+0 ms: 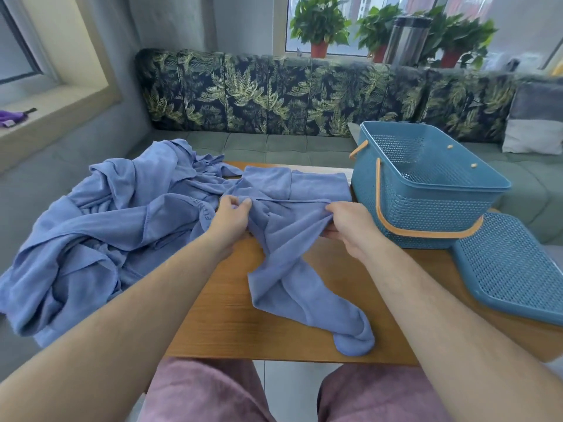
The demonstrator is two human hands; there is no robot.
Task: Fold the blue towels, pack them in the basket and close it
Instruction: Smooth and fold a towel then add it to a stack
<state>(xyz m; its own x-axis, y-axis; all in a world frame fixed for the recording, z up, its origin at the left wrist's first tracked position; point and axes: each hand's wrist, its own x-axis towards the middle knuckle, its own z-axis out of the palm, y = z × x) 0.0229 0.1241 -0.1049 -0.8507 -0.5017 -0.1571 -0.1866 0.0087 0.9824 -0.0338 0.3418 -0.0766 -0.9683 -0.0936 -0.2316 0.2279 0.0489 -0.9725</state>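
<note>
Left hand [232,215] and right hand [350,226] pinch blue towel [292,257] stretched between them

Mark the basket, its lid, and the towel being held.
basket [426,208], head view, on its perforated front wall.
lid [511,275], head view, middle of its mesh top.
held towel [289,233], head view, on its bunched middle part.

Both hands pinch one blue towel [292,257] above the table [225,315]: left hand [230,219] at its bunched top, right hand [350,226] at its edge. An open basket [426,190] stands right, its lid [511,269] beside it, a towel heap [106,214] left.
</note>
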